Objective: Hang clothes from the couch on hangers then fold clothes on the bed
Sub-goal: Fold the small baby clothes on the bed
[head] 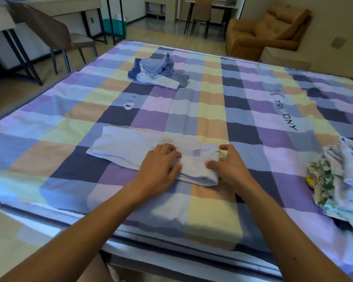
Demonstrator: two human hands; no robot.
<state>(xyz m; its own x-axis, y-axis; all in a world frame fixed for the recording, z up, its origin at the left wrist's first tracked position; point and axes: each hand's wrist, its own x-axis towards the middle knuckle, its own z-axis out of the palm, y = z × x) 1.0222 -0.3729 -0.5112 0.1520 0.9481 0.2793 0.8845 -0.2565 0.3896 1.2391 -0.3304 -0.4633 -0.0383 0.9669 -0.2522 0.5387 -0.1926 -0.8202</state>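
A pale blue garment (130, 147) lies on the checked bed (212, 110) near its front edge, its right end folded over into a thicker stack. My left hand (161, 163) rests flat on the folded part, fingers spread. My right hand (228, 165) sits at the fold's right edge, thumb on the cloth and fingers loosely curved beside it. A small heap of blue and white clothes (157, 72) lies farther back on the bed. Another loose pile with a floral print piece (338, 180) lies at the right edge.
A tan couch (267, 31) stands beyond the bed at the back right. A brown chair (51, 35) and a dark-legged desk (0, 27) are at the left. Another chair and table (202, 11) stand at the far wall.
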